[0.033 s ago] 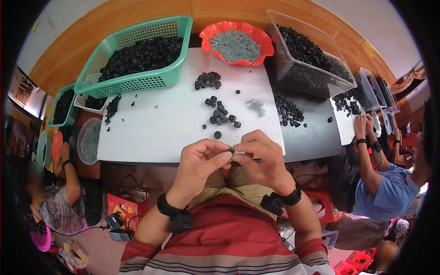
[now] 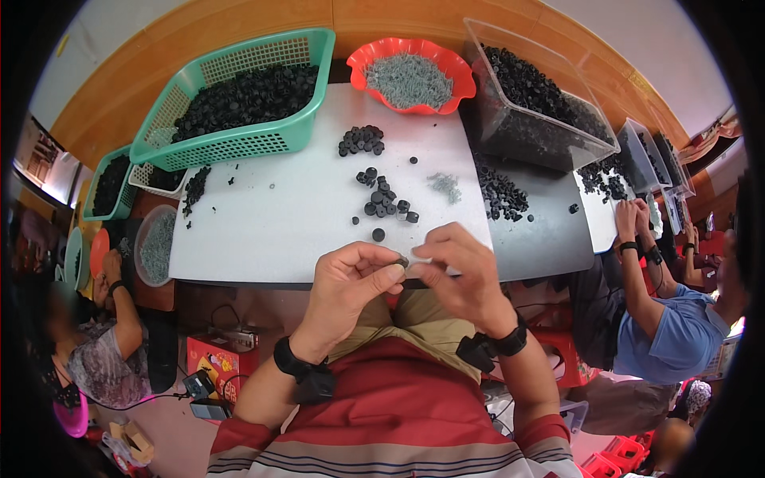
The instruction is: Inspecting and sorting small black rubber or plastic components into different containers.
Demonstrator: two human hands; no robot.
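My left hand is closed, pinching a small dark round part between thumb and fingertips just over the table's near edge. Beside it is my right hand, its thumb and forefinger bent together close to that part. These fingers are slightly blurred, and what they pinch is too small to make out. Beyond my hands, a single black round knob lies on the white table mat. Past it are a loose group of black knobs, a tighter cluster of black parts and a small pile of grey screws.
A green basket of black parts stands back left. Behind the mat sits a red bowl of grey screws, with a clear bin of black parts to its right. Co-workers sit on both sides; one wears a blue shirt.
My right hand's fingers have shifted slightly and risen off the dark part, uncovering more of it. My left hand keeps its pinch in the same place.
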